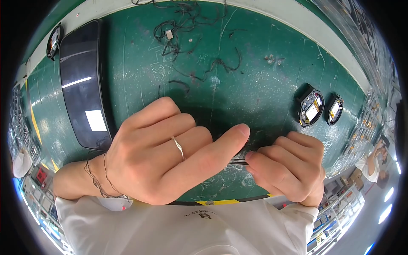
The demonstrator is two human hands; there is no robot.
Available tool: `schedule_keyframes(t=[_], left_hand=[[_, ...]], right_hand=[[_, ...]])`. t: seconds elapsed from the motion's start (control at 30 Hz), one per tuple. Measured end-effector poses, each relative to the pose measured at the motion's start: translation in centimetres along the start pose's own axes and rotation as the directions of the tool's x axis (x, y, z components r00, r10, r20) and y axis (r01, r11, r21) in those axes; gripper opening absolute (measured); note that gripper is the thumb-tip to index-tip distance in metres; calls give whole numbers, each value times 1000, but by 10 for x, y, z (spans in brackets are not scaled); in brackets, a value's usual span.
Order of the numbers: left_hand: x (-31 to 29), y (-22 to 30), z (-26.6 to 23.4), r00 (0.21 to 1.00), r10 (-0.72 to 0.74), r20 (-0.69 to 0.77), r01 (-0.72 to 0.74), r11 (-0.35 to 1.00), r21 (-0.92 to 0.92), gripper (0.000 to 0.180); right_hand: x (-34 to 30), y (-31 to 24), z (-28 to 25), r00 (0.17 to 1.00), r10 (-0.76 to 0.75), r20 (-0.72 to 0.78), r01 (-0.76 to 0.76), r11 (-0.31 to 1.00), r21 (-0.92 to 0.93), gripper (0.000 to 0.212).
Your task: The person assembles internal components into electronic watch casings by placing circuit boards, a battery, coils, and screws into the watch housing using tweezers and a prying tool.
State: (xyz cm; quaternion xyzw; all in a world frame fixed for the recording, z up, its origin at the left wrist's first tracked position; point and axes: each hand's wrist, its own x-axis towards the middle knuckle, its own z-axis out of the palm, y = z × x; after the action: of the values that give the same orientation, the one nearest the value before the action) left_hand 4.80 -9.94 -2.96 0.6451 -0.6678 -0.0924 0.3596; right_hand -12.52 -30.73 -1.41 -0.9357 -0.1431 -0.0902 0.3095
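My left hand (163, 155) is closed, with its other fingers curled under and the index finger reaching right; a ring is on one finger. What lies inside its grip is hidden behind the fingers. Thumb and index finger of my right hand (291, 165) pinch the end of a thin dark strand (239, 161), which shows in the small gap between both hands. Its other end disappears behind my left hand, and its kind cannot be made out. Both hands are above the near part of the green table (255, 102).
A long black glossy panel (80, 93) lies at the left, beside a round open device (54, 41). Tangled black cables (182, 21) spread across the back. Small metal bits (273, 60) lie back right. Two round housings with exposed electronics, one larger (312, 109), one smaller (335, 109), stand at the right.
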Motion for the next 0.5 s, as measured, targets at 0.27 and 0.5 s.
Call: schedule_keyframes(t=[0.27,0.5], left_hand=[[0,0,2,1000,0,-14,0,1000,-7,56],[1,1,1,1000,-3,-17,3,1000,11,54]], right_hand=[[0,-1,0,1000,6,-23,-5,1000,10,36],[-1,-3,1,1000,0,-7,0,1000,-31,33]])
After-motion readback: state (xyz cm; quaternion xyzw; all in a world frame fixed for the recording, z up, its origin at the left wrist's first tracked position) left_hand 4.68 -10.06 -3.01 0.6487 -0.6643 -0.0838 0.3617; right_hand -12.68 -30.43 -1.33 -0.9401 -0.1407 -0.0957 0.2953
